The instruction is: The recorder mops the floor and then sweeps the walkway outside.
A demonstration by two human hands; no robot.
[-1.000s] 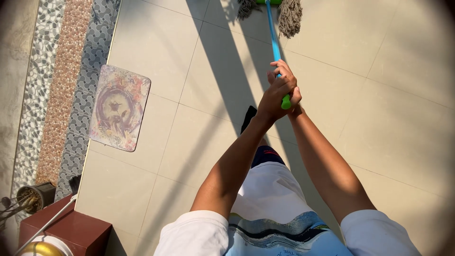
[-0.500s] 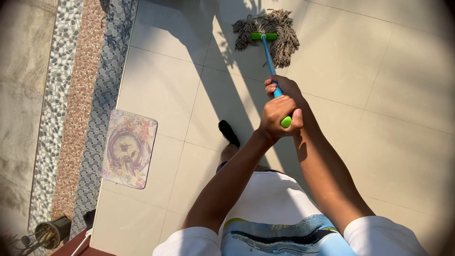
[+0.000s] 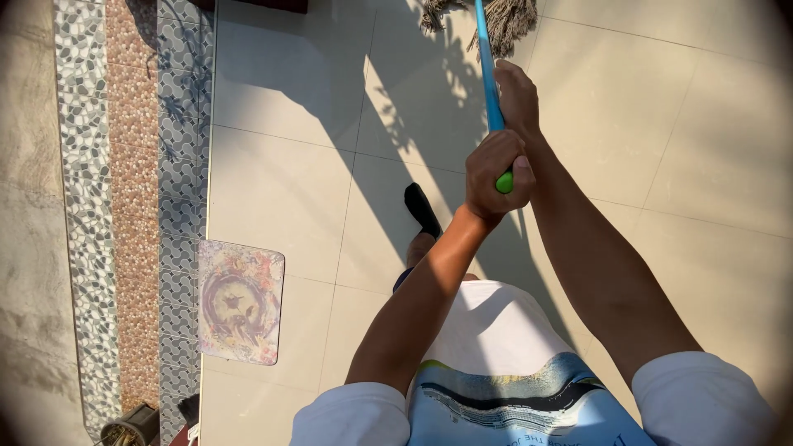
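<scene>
Nearest your chest, your left hand [image 3: 494, 177] is clenched around the green end cap of the blue mop handle [image 3: 487, 74]. Just beyond it, your right hand [image 3: 518, 97] grips the handle itself. Farther out, the mop head [image 3: 508, 21] rests on the beige tiled floor [image 3: 281, 182], at the top edge of view
</scene>
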